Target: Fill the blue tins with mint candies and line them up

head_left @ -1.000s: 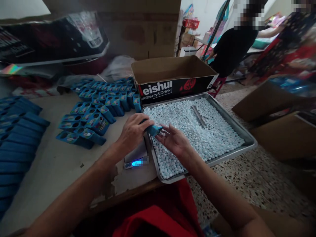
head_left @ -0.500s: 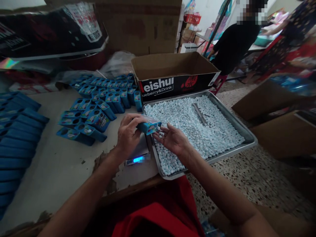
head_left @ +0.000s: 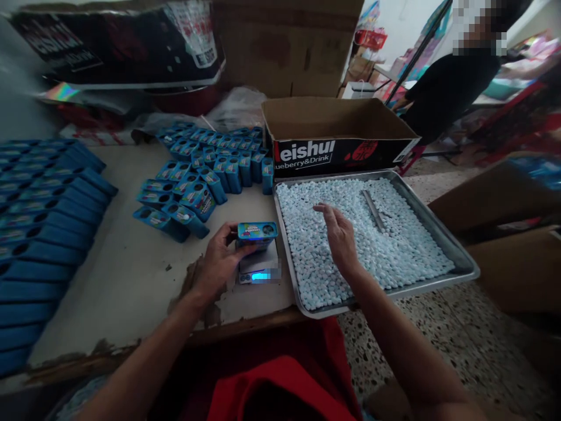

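Note:
In my left hand (head_left: 219,257), fingers and thumb grip a small blue candy box (head_left: 258,230), upright with its round-holed top facing up. The box is on or just above a small scale (head_left: 259,276) with a lit blue display; I cannot tell if it touches. My right hand (head_left: 340,237) is open over the candies, fingers stretched and nothing visible in it. Beneath it, a metal tray (head_left: 467,270) is filled with small pale blue-white candies (head_left: 307,257). A flat metal strip (head_left: 373,210) lies on the candies.
Several blue boxes (head_left: 204,202) stand behind my left hand, with more in rows (head_left: 44,234) at far left. An open carton (head_left: 307,155) stands behind the tray. Another carton (head_left: 131,47) is at back left. A person in black (head_left: 456,88) is at back right.
The box was tilted over my right palm with candies spilling out; now it is upright at the scale. My right hand has moved right over the tray, and the candies have left it.

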Demonstrator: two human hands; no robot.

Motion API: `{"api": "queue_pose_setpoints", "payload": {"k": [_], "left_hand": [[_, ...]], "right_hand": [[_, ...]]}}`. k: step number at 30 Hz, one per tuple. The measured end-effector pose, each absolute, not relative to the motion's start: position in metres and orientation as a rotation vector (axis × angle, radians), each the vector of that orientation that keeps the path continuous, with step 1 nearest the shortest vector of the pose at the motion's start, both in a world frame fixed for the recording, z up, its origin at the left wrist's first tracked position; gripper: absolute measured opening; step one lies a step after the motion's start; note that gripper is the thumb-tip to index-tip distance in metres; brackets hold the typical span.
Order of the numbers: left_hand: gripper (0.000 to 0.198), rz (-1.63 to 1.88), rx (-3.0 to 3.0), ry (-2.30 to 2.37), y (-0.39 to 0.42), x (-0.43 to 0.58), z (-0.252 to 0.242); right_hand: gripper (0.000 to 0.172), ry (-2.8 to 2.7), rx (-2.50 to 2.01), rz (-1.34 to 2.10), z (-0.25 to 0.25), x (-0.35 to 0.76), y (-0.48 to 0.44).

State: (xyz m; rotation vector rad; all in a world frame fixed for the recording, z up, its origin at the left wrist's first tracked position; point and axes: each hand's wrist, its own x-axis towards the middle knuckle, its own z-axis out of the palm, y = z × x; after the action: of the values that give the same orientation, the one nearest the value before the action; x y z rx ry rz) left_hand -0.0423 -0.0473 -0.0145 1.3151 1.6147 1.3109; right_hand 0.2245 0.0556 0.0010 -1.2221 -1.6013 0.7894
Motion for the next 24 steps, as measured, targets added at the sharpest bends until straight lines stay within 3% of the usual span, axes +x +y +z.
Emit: {"api": "queue_pose_setpoints", "payload": {"k": [5, 11, 19, 24], "left_hand": [[0.044, 1.168, 1.232, 1.793, -0.074, -0.043, -0.020], [0.083, 1.404, 1.335, 1.780, -0.090, -0.070, -0.032], [0.060, 1.520, 1.200, 1.923, -0.142, -0.111, -0.015], [0.047, 1.481, 1.130, 1.966, -0.147, -0.109, -0.016]], "right_hand": [[0.014, -2.108, -1.158, 0.569, -0.003, 0.220, 0.056], [0.017, -2.609, -1.180, 0.308, 0.001, 0.210, 0.040], [0.022, -2.618, -1.339, 0.160, -0.003, 0.199, 0.040], [0.014, -2.251, -1.157, 0.476, 0.020, 0.188, 0.040]]}}
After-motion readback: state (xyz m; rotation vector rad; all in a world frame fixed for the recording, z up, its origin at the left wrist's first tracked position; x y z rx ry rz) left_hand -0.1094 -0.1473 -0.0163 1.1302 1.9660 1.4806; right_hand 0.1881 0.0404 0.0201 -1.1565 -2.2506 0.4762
